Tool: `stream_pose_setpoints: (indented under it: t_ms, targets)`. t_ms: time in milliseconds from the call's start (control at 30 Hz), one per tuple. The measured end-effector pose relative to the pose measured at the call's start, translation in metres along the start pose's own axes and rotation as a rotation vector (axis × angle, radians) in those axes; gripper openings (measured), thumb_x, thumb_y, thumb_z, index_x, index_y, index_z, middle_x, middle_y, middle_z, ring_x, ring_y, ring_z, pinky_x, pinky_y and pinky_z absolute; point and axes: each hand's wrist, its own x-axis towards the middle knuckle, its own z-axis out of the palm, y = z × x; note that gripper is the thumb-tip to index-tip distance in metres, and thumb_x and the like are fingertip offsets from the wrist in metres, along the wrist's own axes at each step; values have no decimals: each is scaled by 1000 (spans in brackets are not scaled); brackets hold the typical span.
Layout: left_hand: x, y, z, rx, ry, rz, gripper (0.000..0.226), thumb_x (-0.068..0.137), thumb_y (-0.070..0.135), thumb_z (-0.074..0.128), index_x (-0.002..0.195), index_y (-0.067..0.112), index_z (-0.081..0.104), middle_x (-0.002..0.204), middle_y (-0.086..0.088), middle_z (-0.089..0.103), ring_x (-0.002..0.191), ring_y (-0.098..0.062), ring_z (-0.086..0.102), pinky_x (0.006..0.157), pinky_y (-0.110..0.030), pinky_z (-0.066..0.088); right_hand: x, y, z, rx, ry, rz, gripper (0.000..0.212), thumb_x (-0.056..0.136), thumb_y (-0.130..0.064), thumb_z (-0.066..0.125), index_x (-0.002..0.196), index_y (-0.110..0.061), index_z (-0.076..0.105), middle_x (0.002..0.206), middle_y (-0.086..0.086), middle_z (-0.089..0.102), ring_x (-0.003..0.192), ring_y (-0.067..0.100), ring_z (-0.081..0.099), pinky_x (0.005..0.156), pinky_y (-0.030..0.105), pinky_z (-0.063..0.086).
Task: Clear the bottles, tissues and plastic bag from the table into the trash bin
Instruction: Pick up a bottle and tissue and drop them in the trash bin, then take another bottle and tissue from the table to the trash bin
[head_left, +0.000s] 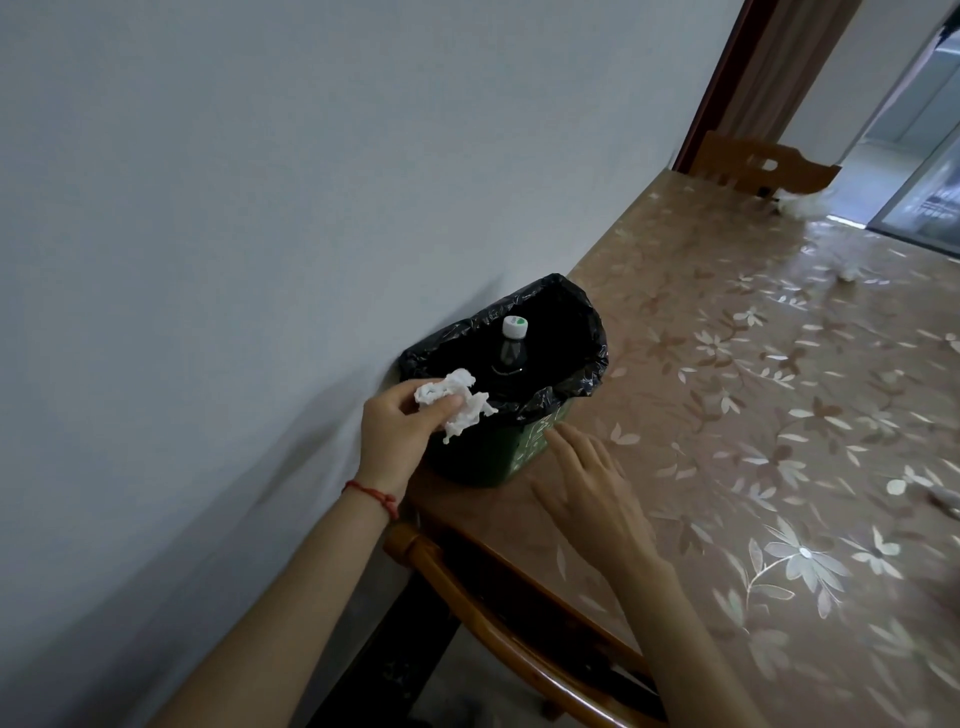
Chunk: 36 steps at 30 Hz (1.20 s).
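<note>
From the head camera, the left hand (397, 428) pinches a crumpled tissue (460, 402) at the near rim of the trash bin (524, 452), where a bottle (510, 351) already stands upright, while the right hand (592, 488) rests flat and released on the table (753, 415) beside the bin. The tissue looks feather-light, soft and easily crushed, so a loose fingertip pinch anywhere on the wad should do. More white scraps (848, 270) lie well apart at the far end.

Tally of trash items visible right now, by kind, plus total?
Bottles: 1, the bottle upright in the bin.
Tissues: 3, one gripped by the left hand at the bin's rim, the far tissue, and the edge tissue.
Plastic bags: 1, the white bag, blurred.
Total: 5.
</note>
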Motion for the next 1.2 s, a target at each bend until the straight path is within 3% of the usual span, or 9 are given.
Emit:
stream_pose_setpoints:
  t_ms: [100, 267, 433, 533, 633, 700, 1033, 1100, 1200]
  targets:
    - [14, 12, 13, 15, -22, 38, 13, 72, 11, 75, 72, 21, 68, 66, 5, 65, 60, 0, 60, 60, -19, 51, -8, 2, 4, -37, -7, -16, 56, 85, -46, 37, 121, -7, 55, 124, 12, 60, 113, 27, 58, 87, 40, 52]
    - [49, 16, 28, 102, -22, 23, 12, 60, 30, 76, 60, 22, 67, 56, 5, 61, 60, -15, 57, 67, -43, 55, -13, 0, 3, -43, 18, -9, 53, 83, -45, 38, 117, -8, 57, 118, 9, 63, 108, 24, 61, 82, 36, 52]
    - [79, 8, 38, 109, -21, -14, 29, 46, 41, 73, 60, 16, 66, 62, -8, 60, 63, -20, 57, 73, -51, 55, -14, 2, 3, -39, 12, -10, 54, 84, -47, 38, 119, -10, 56, 120, 7, 62, 109, 23, 60, 83, 35, 52]
    - [81, 12, 41, 98, -11, -45, 24, 56, 30, 75, 76, 18, 69, 75, -6, 66, 74, -22, 62, 79, -44, 55, -15, 5, 5, -9, 5, -4, 56, 86, -48, 37, 121, -10, 55, 123, 7, 60, 112, 23, 58, 85, 36, 51]
    - [78, 13, 41, 113, -24, -56, 40, 75, 22, 73, 110, 6, 63, 101, -5, 65, 90, -16, 60, 74, -15, 47, -17, 8, 7, 1, 14, 7, 56, 87, -49, 36, 122, -10, 54, 124, 8, 60, 113, 24, 57, 87, 37, 51]
    - [71, 14, 39, 143, -28, -50, 41, 80, 23, 69, 116, 8, 60, 104, -2, 63, 92, -10, 58, 70, -9, 41, -18, 10, 8, 6, 17, 14, 55, 87, -49, 37, 122, -10, 54, 124, 8, 60, 113, 23, 57, 87, 37, 50]
    - [-2, -13, 11, 370, -121, 259, 38, 86, 23, 63, 120, 9, 58, 121, -6, 60, 109, -9, 52, 91, -20, 41, -29, 15, 15, 14, 8, 43, 51, 86, -47, 39, 122, -13, 53, 125, 7, 59, 113, 23, 57, 85, 35, 51]
    - [-14, -27, 4, 476, -137, 337, 39, 86, 28, 62, 119, 8, 59, 120, -7, 60, 109, -8, 51, 92, -14, 38, -33, 17, 16, -2, -1, 60, 53, 86, -48, 38, 122, -12, 53, 125, 7, 59, 112, 23, 58, 83, 35, 51]
    - [-31, -45, -1, 655, -202, 412, 50, 85, 43, 48, 120, 8, 58, 119, -10, 61, 110, -15, 54, 93, -22, 39, -39, 20, 17, -12, -14, 93, 55, 86, -48, 36, 122, -10, 55, 125, 8, 60, 112, 25, 58, 80, 36, 52]
